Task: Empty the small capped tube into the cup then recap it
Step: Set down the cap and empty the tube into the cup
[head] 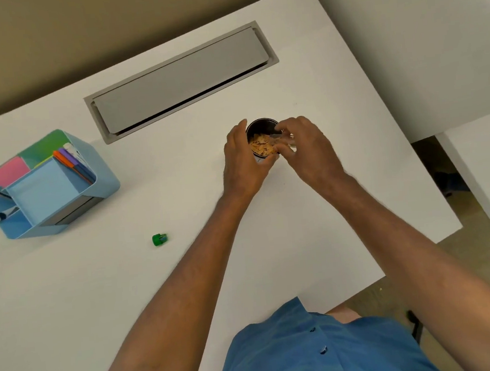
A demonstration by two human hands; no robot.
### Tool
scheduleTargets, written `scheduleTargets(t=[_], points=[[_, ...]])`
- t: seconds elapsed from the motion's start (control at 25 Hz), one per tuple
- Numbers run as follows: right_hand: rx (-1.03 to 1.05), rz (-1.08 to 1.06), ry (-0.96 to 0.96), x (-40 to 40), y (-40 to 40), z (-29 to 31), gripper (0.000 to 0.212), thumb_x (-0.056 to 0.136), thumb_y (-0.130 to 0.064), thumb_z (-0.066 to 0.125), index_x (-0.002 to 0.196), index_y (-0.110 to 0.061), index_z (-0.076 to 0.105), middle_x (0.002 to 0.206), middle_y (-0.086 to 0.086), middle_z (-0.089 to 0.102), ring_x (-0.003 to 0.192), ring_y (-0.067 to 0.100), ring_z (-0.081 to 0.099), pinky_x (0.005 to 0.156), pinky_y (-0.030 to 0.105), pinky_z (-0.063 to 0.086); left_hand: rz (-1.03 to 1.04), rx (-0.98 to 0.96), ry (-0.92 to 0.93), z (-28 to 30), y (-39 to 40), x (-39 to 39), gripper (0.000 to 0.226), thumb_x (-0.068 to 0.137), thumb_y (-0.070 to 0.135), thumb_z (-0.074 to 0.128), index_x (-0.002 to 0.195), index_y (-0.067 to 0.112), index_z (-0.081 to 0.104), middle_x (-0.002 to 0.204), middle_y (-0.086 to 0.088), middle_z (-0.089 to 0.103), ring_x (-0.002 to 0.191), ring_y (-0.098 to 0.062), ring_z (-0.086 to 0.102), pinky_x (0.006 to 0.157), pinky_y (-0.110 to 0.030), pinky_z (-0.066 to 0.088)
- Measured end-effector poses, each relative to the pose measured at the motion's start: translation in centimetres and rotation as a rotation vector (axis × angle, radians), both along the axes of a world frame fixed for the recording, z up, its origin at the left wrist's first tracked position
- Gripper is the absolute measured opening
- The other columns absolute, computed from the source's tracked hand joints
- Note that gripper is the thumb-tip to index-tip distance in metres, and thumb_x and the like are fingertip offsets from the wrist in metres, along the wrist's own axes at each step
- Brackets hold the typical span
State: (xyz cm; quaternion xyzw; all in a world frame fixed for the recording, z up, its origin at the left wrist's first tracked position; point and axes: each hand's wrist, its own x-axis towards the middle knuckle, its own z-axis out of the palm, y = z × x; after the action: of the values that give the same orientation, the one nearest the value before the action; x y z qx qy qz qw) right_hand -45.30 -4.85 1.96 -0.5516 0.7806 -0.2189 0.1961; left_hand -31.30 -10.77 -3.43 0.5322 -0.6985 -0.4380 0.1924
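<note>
A dark cup [260, 125] stands on the white desk, with tan flakes [262, 147] inside it. My left hand [243, 161] wraps around the cup's left side and holds it. My right hand [309, 149] grips a small clear tube [282, 140], tipped sideways over the cup's right rim with its mouth toward the flakes. The tube is mostly hidden by my fingers. Its green cap [160, 239] lies by itself on the desk, well to the left and nearer to me.
A blue desk organiser [49, 186] with sticky notes, pens and a marker stands at the left. A grey cable hatch [179, 78] is set into the desk behind the cup. The desk's right edge [435, 185] drops to the floor.
</note>
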Motion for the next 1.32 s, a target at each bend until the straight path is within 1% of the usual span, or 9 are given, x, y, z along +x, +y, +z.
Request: scheduleTargets(t=[0.2, 0.48, 0.56, 0.68, 0.8, 0.88, 1.0, 1.2, 1.32], points=[[0.016, -0.003, -0.006, 0.1, -0.6, -1.0, 0.028, 0.091, -0.014, 0.074, 0.118, -0.014, 0.068, 0.115, 0.009, 0.061, 0.111, 0.024, 0.058, 0.083, 0.022, 0.041, -0.028, 0.02, 0.03, -0.5, -0.2, 0.0, 0.087, 0.081, 0.044, 0.082, 0.151, 0.018, 0.038, 0.153, -0.005, 0.047, 0.14, -0.023, 0.044, 0.112, -0.041, 0.048], [0.001, -0.055, -0.074, 0.0, -0.2, -1.6, 0.031, 0.089, -0.013, 0.077, 0.118, -0.017, 0.067, 0.117, 0.007, 0.061, 0.107, 0.022, 0.062, 0.088, 0.032, 0.057, -0.016, 0.018, 0.042, -0.5, -0.1, 0.0, 0.086, 0.082, 0.038, 0.084, 0.152, 0.016, 0.038, 0.154, -0.007, 0.047, 0.142, -0.024, 0.044, 0.113, -0.042, 0.048], [0.003, -0.074, -0.091, -0.1, -0.1, -1.7, 0.032, 0.088, -0.013, 0.078, 0.118, -0.019, 0.066, 0.117, 0.005, 0.061, 0.103, 0.019, 0.062, 0.084, 0.027, 0.056, -0.017, 0.025, 0.038, -0.5, -0.2, -0.1, 0.087, 0.082, 0.037, 0.084, 0.152, 0.016, 0.037, 0.155, -0.007, 0.046, 0.142, -0.024, 0.043, 0.113, -0.042, 0.048], [0.008, -0.096, -0.104, -0.2, 0.4, -2.0, 0.033, 0.089, -0.014, 0.078, 0.119, -0.02, 0.064, 0.115, 0.002, 0.061, 0.094, 0.012, 0.06, 0.075, 0.008, 0.044, -0.014, 0.035, 0.02, -0.5, 0.0, -0.1, 0.089, 0.082, 0.038, 0.085, 0.153, 0.016, 0.036, 0.156, -0.007, 0.046, 0.143, -0.025, 0.043, 0.113, -0.042, 0.048], [-0.008, -0.136, -0.139, -0.1, 0.9, -1.8, 0.033, 0.09, -0.015, 0.077, 0.119, -0.021, 0.063, 0.116, 0.0, 0.063, 0.095, 0.007, 0.06, 0.076, 0.006, 0.043, -0.014, 0.03, -0.008, -0.3, 0.0, 0.3, 0.093, 0.082, 0.042, 0.084, 0.155, 0.017, 0.034, 0.159, -0.007, 0.043, 0.146, -0.026, 0.041, 0.114, -0.043, 0.046], [-0.041, -0.216, -0.261, 0.4, 1.4, -1.2, 0.034, 0.089, -0.014, 0.077, 0.121, -0.02, 0.065, 0.119, -0.001, 0.066, 0.095, 0.005, 0.063, 0.08, 0.007, 0.047, -0.012, 0.042, -0.037, -0.1, 0.3, 1.7, 0.097, 0.081, 0.044, 0.084, 0.158, 0.021, 0.029, 0.162, -0.005, 0.04, 0.148, -0.026, 0.038, 0.113, -0.042, 0.044], [-0.066, -0.408, -0.596, 0.7, 2.2, -0.7, 0.033, 0.09, -0.017, 0.075, 0.122, -0.023, 0.07, 0.115, -0.007, 0.071, 0.097, 0.003, 0.066, 0.088, 0.016, 0.052, 0.004, 0.086, -0.054, -0.8, 1.2, 5.2, 0.092, 0.084, 0.037, 0.083, 0.158, 0.023, 0.029, 0.163, -0.003, 0.038, 0.15, -0.023, 0.037, 0.117, -0.042, 0.043], [-0.066, -0.494, -1.009, 2.9, 5.2, -0.1, 0.031, 0.094, -0.014, 0.071, 0.124, -0.018, 0.069, 0.113, -0.011, 0.075, 0.102, 0.005, 0.066, 0.096, 0.03, 0.052, 0.145, -0.029, -0.242, -1.2, 4.4, 14.9, 0.057, 0.091, 0.031, 0.075, 0.143, 0.02, 0.055, 0.151, -0.006, 0.053, 0.142, -0.027, 0.045, 0.117, -0.044, 0.038], [-0.047, -0.51, -1.109, 4.8, 6.8, -0.4, 0.032, 0.094, -0.01, 0.07, 0.125, -0.014, 0.068, 0.113, -0.006, 0.075, 0.099, 0.012, 0.064, 0.101, 0.036, 0.052, 0.187, 0.0, -0.401, -1.7, 5.8, 19.4, 0.051, 0.09, 0.032, 0.075, 0.138, 0.023, 0.059, 0.152, -0.005, 0.051, 0.143, -0.029, 0.041, 0.114, -0.048, 0.035]])
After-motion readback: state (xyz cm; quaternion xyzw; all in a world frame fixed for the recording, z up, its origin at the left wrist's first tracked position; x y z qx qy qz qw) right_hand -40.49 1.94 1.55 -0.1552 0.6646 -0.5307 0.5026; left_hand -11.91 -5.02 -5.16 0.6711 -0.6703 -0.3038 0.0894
